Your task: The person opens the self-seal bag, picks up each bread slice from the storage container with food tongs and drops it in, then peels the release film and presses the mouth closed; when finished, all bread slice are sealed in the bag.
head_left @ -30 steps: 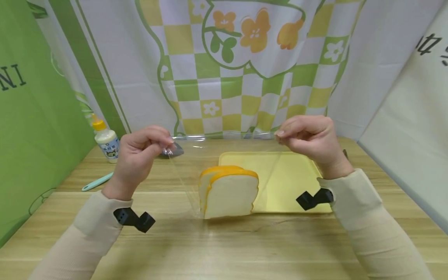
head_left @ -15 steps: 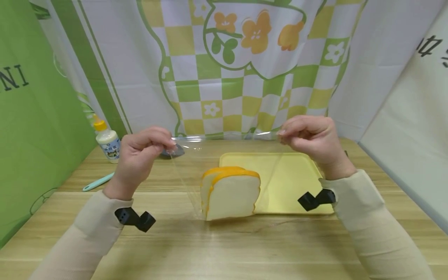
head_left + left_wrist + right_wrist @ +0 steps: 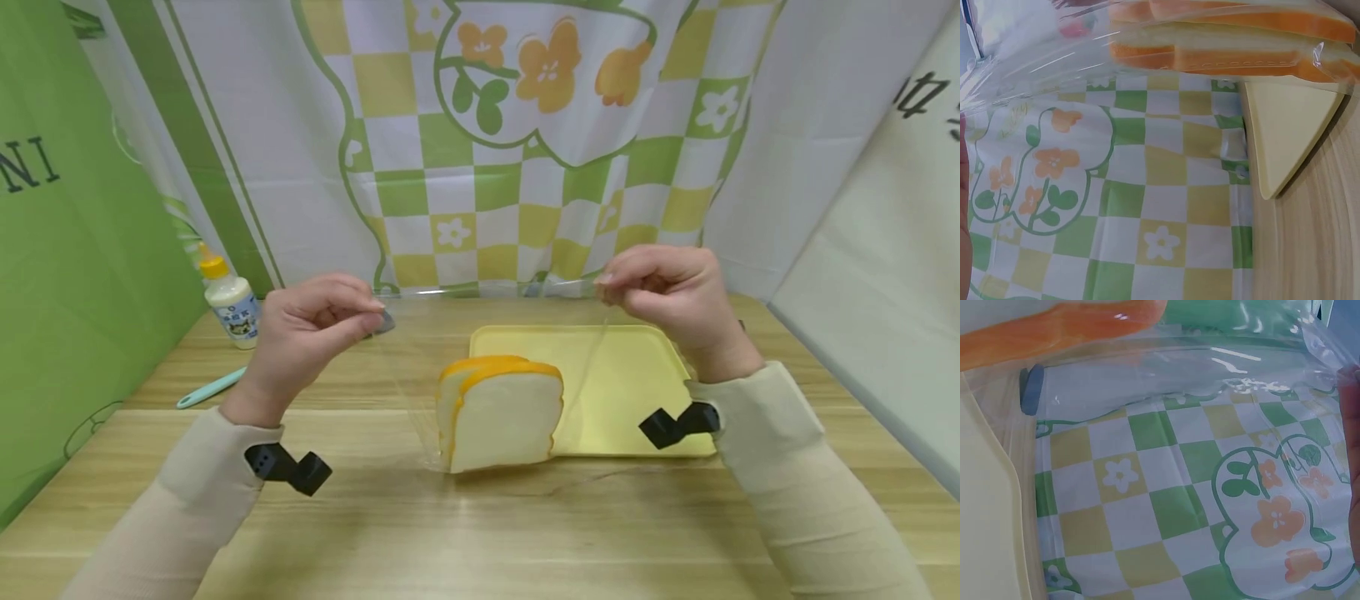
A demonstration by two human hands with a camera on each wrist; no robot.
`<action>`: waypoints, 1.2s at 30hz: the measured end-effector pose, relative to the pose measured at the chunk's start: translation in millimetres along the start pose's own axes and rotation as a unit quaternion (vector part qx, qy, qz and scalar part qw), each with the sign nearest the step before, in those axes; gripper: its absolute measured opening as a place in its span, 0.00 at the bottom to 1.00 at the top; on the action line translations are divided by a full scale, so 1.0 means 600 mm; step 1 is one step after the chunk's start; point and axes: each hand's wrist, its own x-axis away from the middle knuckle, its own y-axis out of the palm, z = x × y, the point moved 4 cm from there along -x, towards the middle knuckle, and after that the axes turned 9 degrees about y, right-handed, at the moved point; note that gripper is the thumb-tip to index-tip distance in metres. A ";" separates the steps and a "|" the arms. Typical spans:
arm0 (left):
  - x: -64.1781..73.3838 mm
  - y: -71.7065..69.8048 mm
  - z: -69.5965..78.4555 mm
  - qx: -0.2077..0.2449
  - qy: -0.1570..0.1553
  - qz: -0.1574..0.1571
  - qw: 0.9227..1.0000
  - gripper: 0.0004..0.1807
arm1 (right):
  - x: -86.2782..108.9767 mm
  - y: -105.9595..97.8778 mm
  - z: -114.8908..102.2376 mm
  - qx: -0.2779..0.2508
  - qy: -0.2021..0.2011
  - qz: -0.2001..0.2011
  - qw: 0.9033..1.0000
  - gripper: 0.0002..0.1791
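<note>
A clear plastic bag (image 3: 420, 350) hangs between my two hands, its top edge stretched level. Two bread slices (image 3: 506, 417) with orange-brown crusts stand upright inside it, low down and one behind the other. My left hand (image 3: 307, 333) pinches the bag's upper left corner between thumb and fingers. At the upper right corner, my right hand (image 3: 667, 300) pinches the film with curled fingers. The left wrist view shows the crusts (image 3: 1235, 59) through the film. Film (image 3: 1229, 362) runs up to the fingers at the right edge of the right wrist view.
Behind the bag lies a yellow tray (image 3: 637, 392) on the wooden table (image 3: 337, 542). To the left stand a squeeze bottle (image 3: 232, 304) with a yellow cap and a mint-green handle (image 3: 210, 389). A grey object (image 3: 386, 321) is partly hidden by the left hand.
The bread slices have shifted slightly right in the head view. My left fingers and thumb have moved slightly right and the thumb is straighter. My right hand has hardly moved.
</note>
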 end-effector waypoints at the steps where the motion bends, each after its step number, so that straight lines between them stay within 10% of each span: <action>1: 0.000 -0.001 -0.001 -0.004 -0.001 -0.004 1.000 0.08 | 0.000 0.000 0.001 -0.002 0.001 0.001 1.000 0.19; 11: -0.011 0.008 -0.009 -0.085 0.025 -0.007 0.996 0.12 | 0.005 -0.012 0.010 -0.002 0.007 0.048 0.999 0.18; 20: -0.036 0.030 0.001 -0.147 0.055 -0.067 0.985 0.12 | -0.001 -0.030 0.016 0.077 0.120 0.109 0.984 0.14; 24: -0.045 0.037 0.003 -0.163 0.063 -0.082 0.981 0.13 | -0.033 -0.011 0.000 0.173 0.167 0.053 0.969 0.15; 29: -0.049 0.043 0.007 -0.159 0.066 -0.090 0.981 0.12 | -0.097 0.052 -0.015 0.322 0.206 -0.096 0.919 0.15; 36: -0.053 0.054 0.016 -0.144 0.075 -0.097 0.982 0.13 | -0.149 0.135 -0.010 0.346 0.244 -0.244 0.873 0.11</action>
